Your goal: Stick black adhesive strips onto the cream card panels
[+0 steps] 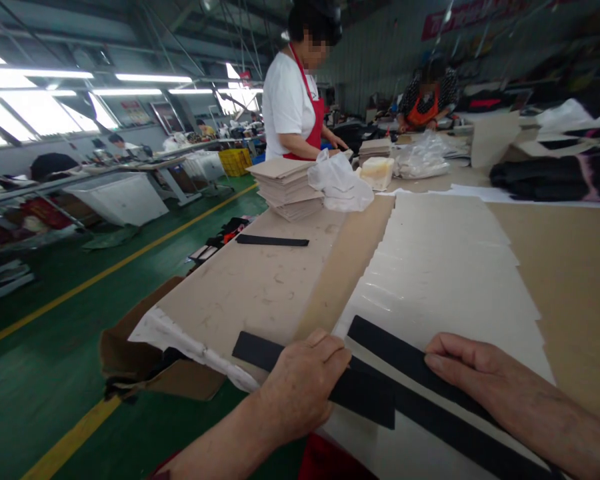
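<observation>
My left hand (300, 387) is curled round a black strip (260, 353) at the near edge of the table, fingers folded over its top. My right hand (475, 370) lies on a second, longer black strip (390, 350) that runs diagonally across white paper sheets (440, 267); its fingers are closed together and press on the strip. The two strips overlap between my hands.
A third black strip (273, 241) lies further up the brown table (250, 287). Behind it are a stack of card sheets (287, 187) and plastic bags (337, 183). A person in a red apron (295, 100) works at the far end. An open carton (145, 360) hangs at the table's left edge.
</observation>
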The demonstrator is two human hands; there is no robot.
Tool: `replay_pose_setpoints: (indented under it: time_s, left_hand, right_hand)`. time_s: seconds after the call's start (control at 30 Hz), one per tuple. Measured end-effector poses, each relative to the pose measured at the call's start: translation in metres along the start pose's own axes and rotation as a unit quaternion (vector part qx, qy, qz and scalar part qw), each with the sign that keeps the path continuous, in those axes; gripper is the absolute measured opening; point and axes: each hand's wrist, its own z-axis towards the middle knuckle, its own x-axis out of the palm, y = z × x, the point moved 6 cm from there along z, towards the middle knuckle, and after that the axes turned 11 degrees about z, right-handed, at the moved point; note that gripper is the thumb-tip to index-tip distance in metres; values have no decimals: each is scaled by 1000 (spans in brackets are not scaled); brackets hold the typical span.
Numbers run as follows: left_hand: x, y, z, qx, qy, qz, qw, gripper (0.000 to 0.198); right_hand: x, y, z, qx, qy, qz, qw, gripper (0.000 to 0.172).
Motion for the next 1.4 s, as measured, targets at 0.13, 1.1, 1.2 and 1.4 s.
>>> replay_pose_setpoints:
  time_s: [0.13,1.1,1.2,1.4]
  left_hand:
    - [9,6,4,3,16,-2,1000,48]
    - [28,11,14,-46,20,-29,998,84]
    - [29,11,14,-54,29,-30,998,83]
    - [29,11,14,-54,21,-23,998,76]
  right_hand:
    - [15,7,16,48,71,41,996,37]
    - [20,0,37,58,79,-15,995,34]
    - [19,1,37,50,74,-26,996,32]
    - [19,2,38,48,71,-46,995,30]
